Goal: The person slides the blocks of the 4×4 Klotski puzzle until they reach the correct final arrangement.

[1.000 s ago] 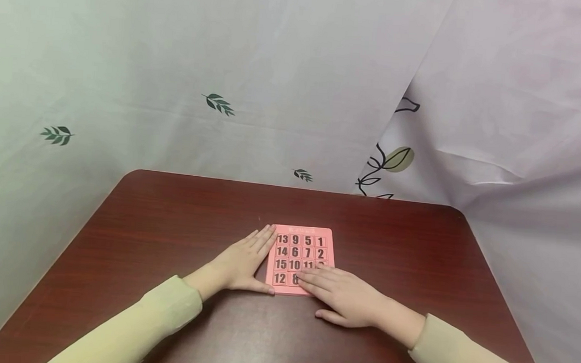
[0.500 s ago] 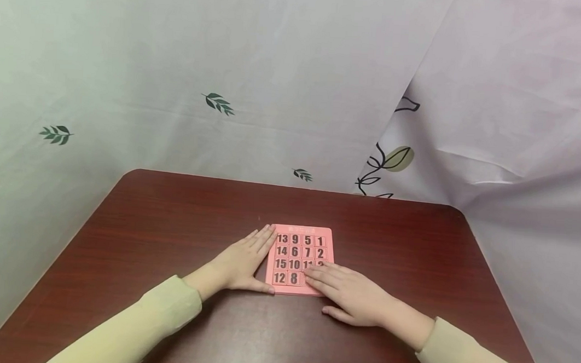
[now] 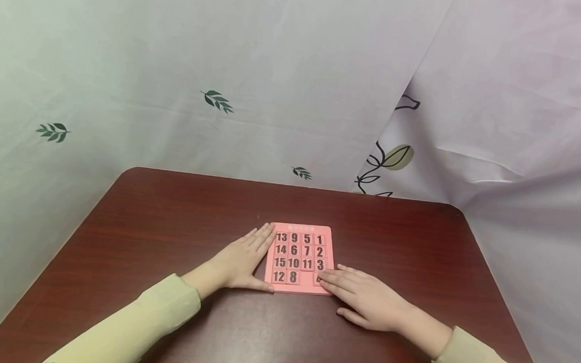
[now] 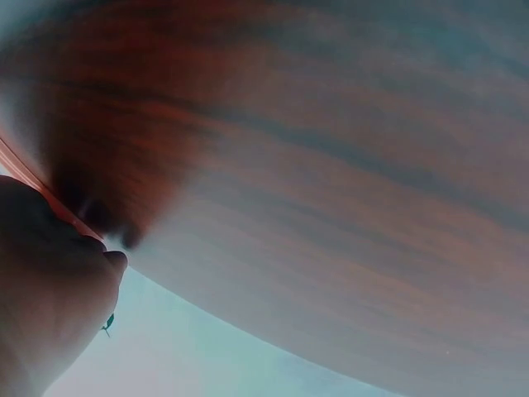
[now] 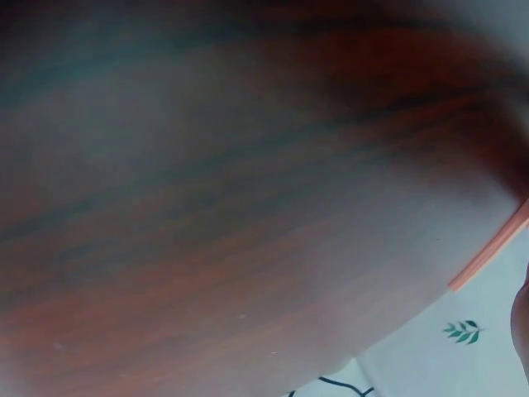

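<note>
A pink number slide puzzle [image 3: 298, 290] lies flat on the table, its black-numbered tiles set in rows. My left hand [image 3: 241, 260] rests at its left side, fingers straight along the edge and thumb at the near left corner. In the left wrist view that hand [image 4: 58, 289] sits against the puzzle's thin edge. From the right, my right hand [image 3: 368, 298] reaches in with straight fingers. Its fingertips touch the partly covered tile in the near right corner [image 3: 317, 279]. Left of that tile is a tile-free slot [image 3: 306, 279], beside the 8 tile [image 3: 292, 277].
The dark reddish-brown wooden table [image 3: 195, 209] has rounded far corners. Behind it hangs a pale curtain [image 3: 276, 82] with leaf prints. The table surface stretches past the puzzle on both sides.
My right hand has slid rightward, off the 8 tile to the near right corner tile. The 11 and 3 tiles and the slot now show. My left hand stays in place.
</note>
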Motion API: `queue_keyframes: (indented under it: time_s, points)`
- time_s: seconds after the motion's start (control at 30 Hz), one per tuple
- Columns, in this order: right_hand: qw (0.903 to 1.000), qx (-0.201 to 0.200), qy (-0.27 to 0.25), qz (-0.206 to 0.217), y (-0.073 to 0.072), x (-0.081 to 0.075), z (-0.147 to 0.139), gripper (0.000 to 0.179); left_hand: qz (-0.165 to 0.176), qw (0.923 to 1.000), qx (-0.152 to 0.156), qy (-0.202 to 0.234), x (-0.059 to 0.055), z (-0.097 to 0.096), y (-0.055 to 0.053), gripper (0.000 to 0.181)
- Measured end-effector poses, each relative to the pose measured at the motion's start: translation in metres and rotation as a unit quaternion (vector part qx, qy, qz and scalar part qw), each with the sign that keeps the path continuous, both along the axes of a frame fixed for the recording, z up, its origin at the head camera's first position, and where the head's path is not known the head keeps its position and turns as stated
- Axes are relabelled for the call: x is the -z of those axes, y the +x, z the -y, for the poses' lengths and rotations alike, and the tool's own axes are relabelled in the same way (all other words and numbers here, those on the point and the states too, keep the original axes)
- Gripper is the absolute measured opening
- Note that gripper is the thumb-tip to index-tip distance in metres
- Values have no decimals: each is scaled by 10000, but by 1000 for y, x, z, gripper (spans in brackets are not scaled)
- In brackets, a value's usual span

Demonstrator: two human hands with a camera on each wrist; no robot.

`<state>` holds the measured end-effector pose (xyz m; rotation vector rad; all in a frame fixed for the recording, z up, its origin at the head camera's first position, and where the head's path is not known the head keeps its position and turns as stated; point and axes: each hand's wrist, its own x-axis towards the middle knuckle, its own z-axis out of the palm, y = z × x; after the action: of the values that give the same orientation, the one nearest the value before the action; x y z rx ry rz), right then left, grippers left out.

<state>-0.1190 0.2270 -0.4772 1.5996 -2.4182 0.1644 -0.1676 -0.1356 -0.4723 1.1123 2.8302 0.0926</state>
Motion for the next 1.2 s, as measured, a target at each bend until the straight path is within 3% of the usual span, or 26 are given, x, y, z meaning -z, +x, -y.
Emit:
queue_keyframes:
  time_s: [0.43, 0.93, 1.2]
  points:
    - [9995, -129, 298, 0, -3, -2, 26, 64, 10, 10000, 23, -9, 2, -1, 0, 131]
    - [9991, 389, 175, 88, -22, -3, 8, 63, 1, 10000, 10, -50, 0, 0, 0, 130]
    - [9990, 381, 175, 156, -18, -2, 5, 64, -1, 10000, -4, -59, 1, 0, 0, 131]
